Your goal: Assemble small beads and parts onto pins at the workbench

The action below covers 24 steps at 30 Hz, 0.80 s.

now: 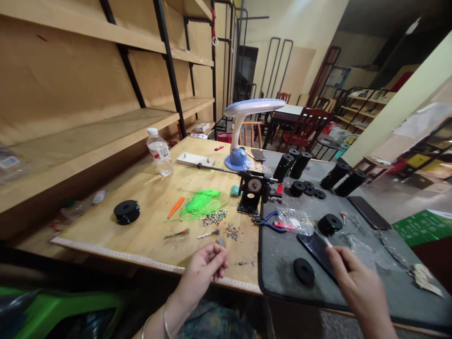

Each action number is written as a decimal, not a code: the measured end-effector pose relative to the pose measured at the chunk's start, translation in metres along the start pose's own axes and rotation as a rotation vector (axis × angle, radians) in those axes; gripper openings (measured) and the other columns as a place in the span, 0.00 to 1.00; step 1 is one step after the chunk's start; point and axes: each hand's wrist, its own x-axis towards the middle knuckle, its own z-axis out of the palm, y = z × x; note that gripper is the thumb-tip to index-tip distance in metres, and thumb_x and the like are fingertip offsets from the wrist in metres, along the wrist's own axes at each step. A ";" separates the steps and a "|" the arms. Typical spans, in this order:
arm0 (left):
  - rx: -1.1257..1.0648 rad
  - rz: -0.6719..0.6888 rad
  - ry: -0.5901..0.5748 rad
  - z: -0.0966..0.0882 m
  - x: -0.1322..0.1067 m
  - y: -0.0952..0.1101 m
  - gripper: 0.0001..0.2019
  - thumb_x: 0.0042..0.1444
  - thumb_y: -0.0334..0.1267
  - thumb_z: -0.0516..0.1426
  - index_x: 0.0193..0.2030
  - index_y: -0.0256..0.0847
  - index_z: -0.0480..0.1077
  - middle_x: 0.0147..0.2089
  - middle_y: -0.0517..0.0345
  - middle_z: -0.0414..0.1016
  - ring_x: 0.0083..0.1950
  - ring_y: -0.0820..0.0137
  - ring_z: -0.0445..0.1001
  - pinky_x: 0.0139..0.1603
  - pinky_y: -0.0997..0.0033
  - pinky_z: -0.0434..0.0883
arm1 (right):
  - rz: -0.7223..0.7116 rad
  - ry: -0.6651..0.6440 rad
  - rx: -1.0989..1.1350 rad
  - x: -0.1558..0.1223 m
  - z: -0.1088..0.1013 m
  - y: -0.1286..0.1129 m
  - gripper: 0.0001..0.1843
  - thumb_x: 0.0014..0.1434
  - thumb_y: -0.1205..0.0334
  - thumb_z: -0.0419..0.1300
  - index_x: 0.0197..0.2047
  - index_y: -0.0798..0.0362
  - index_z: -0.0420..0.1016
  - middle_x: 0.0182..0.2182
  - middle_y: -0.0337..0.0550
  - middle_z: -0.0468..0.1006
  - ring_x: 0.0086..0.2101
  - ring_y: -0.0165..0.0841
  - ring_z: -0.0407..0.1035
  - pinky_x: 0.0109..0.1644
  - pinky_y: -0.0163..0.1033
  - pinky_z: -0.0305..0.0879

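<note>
Sliver of white [328,243], pinched by the right hand [358,278], points forward-left from that grip beside a dark phone [314,248]; the left hand [205,267], curled, is farther left, its hold unclear.

"Where could the bare left grip [208,266] slide over the pale wooden desk [120,245]?"

"Leftward: bare wood stretches along the front edge, before the squat black plastic spool [127,213]"

"Straight ahead?"

"Loose multicoloured beads [214,217] lie low there; beyond, the upright black metal winder [251,190] blocks"

"Toward the bare right grip [358,280]?"

"Bare grey mat [278,261] first, then a flat black disc-shaped spool [304,271] between"
</note>
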 end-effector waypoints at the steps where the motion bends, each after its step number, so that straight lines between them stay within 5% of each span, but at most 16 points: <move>1: 0.012 -0.009 -0.019 0.004 -0.002 -0.004 0.19 0.44 0.52 0.64 0.27 0.37 0.66 0.22 0.62 0.70 0.20 0.79 0.64 0.19 0.81 0.58 | -0.059 -0.030 0.127 -0.013 0.009 -0.011 0.23 0.59 0.41 0.48 0.33 0.48 0.75 0.24 0.42 0.79 0.25 0.38 0.74 0.26 0.34 0.64; 6: 0.051 -0.053 -0.135 0.013 -0.008 -0.024 0.22 0.45 0.56 0.63 0.28 0.37 0.66 0.23 0.61 0.71 0.20 0.79 0.64 0.19 0.80 0.57 | -0.308 -0.269 0.475 -0.073 0.064 -0.068 0.16 0.63 0.50 0.51 0.31 0.50 0.71 0.22 0.38 0.76 0.24 0.33 0.71 0.28 0.31 0.64; 9: 0.069 -0.061 -0.173 0.013 -0.011 -0.029 0.22 0.45 0.56 0.62 0.29 0.37 0.66 0.22 0.61 0.71 0.19 0.79 0.64 0.19 0.80 0.57 | -0.363 -0.277 0.492 -0.089 0.084 -0.082 0.14 0.63 0.52 0.52 0.31 0.50 0.70 0.21 0.38 0.75 0.22 0.32 0.69 0.27 0.32 0.63; 24: 0.119 -0.044 -0.213 0.014 -0.013 -0.032 0.20 0.49 0.54 0.60 0.29 0.37 0.66 0.23 0.61 0.68 0.20 0.78 0.63 0.21 0.78 0.57 | -0.378 -0.344 0.529 -0.097 0.097 -0.091 0.16 0.65 0.52 0.50 0.29 0.51 0.68 0.21 0.38 0.75 0.22 0.31 0.69 0.27 0.30 0.62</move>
